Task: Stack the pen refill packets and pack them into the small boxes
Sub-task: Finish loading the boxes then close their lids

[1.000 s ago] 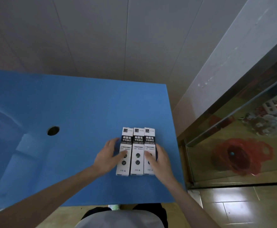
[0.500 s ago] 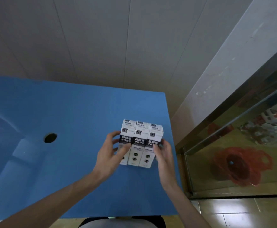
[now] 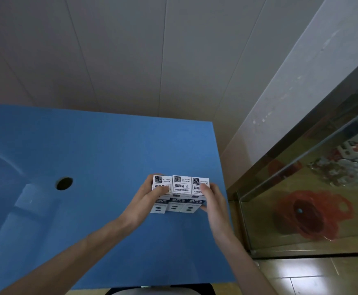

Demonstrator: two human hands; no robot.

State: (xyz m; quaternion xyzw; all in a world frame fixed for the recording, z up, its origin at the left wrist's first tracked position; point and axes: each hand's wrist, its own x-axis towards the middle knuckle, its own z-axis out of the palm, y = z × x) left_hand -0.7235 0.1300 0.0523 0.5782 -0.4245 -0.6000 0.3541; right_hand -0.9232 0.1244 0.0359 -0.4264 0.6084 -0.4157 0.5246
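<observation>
Both hands clamp a row of three boxes (image 3: pixel 180 193) between them. The left hand (image 3: pixel 146 202) curls round the left end of the row, thumb across the face of the left box and fingertips showing over its far top corner. The right hand (image 3: pixel 213 202) presses against the right end, thumb on the face of the right box and fingers tucked behind and under it. The boxes sit side by side, touching, white with dark bands and printed labels, tipped so their end faces turn up toward the person. I cannot tell whether their lower ends touch the table or hang just above it.

The row is over the right part of the blue table (image 3: pixel 110 156), near its right edge and closer to the near edge than the far one. Just beyond that right edge comes a gap, then a glass door (image 3: pixel 312 199) in a dark frame with a red bag (image 3: pixel 314 213) behind it. To the left the blue top runs on wide and bare, with a round hole (image 3: pixel 64 183) well apart from the boxes. Past the far edge a pale panelled wall (image 3: pixel 131 60) rises.
</observation>
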